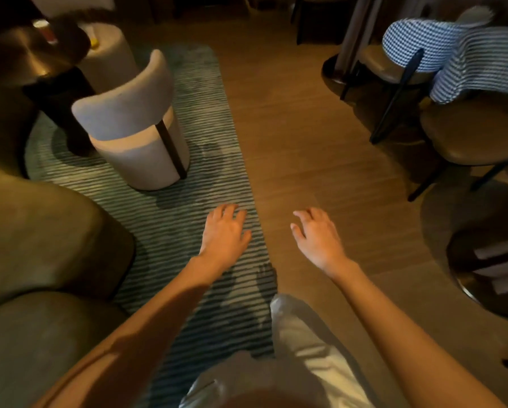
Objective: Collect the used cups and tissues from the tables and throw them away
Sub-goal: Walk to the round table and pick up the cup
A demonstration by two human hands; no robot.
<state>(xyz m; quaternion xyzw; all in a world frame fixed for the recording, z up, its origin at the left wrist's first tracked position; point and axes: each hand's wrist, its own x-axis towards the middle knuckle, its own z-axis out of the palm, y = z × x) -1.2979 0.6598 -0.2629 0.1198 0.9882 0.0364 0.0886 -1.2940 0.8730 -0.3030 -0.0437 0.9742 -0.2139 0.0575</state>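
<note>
Your left hand and right hand both hung out in front of you with fingers loosely spread, holding nothing. The only cup in view, red with a pale rim, stood upright on the dark round table far off to your upper left, past the pale armchair. Your left hand was the nearer of the 2, though both were well apart from it. No tissues showed.

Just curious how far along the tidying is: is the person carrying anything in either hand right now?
No, the left hand and right hand both hang open over the floor, holding nothing.
</note>
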